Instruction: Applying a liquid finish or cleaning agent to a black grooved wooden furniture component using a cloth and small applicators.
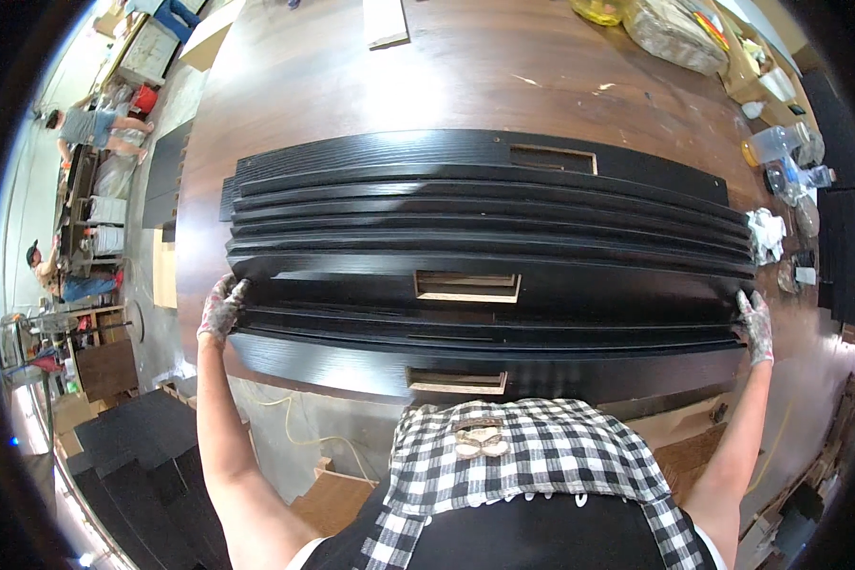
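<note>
My left hand [221, 308], in a stained work glove, grips the left end of a long black board [608, 291] with a rectangular cutout near its middle. Gloved too, my right hand [756, 328] is closed on the board's right end. Behind it several black boards [484, 217] lean in overlapping rows. Nearer my body lies another black board [304, 363] with a similar cutout, along the table's near edge. At the back of the row, one more board [399, 150] shows a cutout toward its right. The fingers under the held board are hidden.
The boards rest on a brown table [304, 76]. Clear bottles [774, 144], a crumpled white cloth [767, 236] and a wrapped bundle [674, 36] lie along its right side. A pale strip [386, 21] lies at the far edge. Dark panels [138, 456] are stacked lower left; other people work at far left.
</note>
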`<act>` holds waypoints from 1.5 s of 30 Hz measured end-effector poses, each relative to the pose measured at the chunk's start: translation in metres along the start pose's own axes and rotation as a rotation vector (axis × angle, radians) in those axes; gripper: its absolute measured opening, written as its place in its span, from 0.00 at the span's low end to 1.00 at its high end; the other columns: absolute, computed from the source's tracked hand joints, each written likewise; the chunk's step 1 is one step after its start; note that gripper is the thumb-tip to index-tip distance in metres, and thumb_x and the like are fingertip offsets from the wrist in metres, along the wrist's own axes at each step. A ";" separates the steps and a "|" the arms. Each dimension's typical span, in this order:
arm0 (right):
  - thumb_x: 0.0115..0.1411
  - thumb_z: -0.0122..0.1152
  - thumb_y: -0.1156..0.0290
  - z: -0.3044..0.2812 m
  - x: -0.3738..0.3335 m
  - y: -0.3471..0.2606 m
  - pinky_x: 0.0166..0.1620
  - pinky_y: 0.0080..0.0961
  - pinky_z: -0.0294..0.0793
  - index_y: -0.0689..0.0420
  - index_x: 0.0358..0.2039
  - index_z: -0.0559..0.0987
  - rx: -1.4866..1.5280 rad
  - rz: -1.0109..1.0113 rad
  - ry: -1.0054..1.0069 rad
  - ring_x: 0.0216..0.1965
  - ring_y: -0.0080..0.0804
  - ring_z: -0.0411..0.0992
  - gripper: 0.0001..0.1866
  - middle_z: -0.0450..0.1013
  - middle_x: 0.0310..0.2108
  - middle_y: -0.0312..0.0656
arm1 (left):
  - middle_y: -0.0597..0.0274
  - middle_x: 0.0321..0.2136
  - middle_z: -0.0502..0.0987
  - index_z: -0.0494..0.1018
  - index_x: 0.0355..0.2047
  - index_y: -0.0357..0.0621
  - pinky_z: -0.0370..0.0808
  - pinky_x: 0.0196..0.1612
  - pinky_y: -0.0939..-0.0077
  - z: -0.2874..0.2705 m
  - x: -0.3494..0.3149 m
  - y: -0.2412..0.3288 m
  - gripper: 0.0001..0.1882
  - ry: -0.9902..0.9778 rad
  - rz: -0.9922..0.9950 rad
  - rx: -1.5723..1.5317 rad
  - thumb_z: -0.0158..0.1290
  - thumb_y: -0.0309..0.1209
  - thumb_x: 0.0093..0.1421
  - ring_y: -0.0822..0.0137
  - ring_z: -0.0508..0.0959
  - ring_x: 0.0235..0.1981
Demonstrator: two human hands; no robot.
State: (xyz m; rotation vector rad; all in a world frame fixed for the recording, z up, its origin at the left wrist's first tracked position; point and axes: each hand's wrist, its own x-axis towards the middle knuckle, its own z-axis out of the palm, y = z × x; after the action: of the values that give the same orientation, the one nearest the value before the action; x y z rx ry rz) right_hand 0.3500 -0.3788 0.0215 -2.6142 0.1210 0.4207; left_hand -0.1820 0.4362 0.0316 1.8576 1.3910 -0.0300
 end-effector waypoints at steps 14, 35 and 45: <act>0.48 0.61 0.71 0.202 -0.209 -0.364 0.61 0.44 0.57 0.52 0.48 0.74 -0.262 -1.389 0.012 0.58 0.45 0.62 0.23 0.68 0.53 0.43 | 0.51 0.42 0.72 0.71 0.47 0.39 0.68 0.50 0.66 0.015 -0.019 0.048 0.26 0.052 0.308 0.442 0.63 0.38 0.49 0.54 0.72 0.45; 0.44 0.64 0.74 0.235 -0.174 -0.379 0.54 0.39 0.65 0.48 0.49 0.75 -0.356 -1.420 0.030 0.54 0.42 0.64 0.27 0.67 0.53 0.35 | 0.52 0.38 0.78 0.78 0.39 0.46 0.72 0.47 0.60 0.033 -0.058 0.048 0.20 0.155 0.465 0.970 0.59 0.46 0.52 0.52 0.76 0.42; 0.46 0.62 0.73 0.238 -0.171 -0.378 0.57 0.38 0.61 0.48 0.49 0.74 -0.362 -1.426 0.020 0.56 0.42 0.63 0.26 0.66 0.53 0.37 | 0.40 0.60 0.57 0.52 0.62 0.35 0.53 0.64 0.53 0.197 -0.180 0.178 0.48 -0.474 1.003 0.839 0.62 0.44 0.46 0.43 0.59 0.60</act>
State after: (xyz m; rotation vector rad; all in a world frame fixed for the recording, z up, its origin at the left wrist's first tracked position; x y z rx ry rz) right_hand 0.1834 0.0689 0.0474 -2.2753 -1.7877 -0.1326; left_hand -0.0244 0.1609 0.0809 2.7867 -0.0261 -0.5680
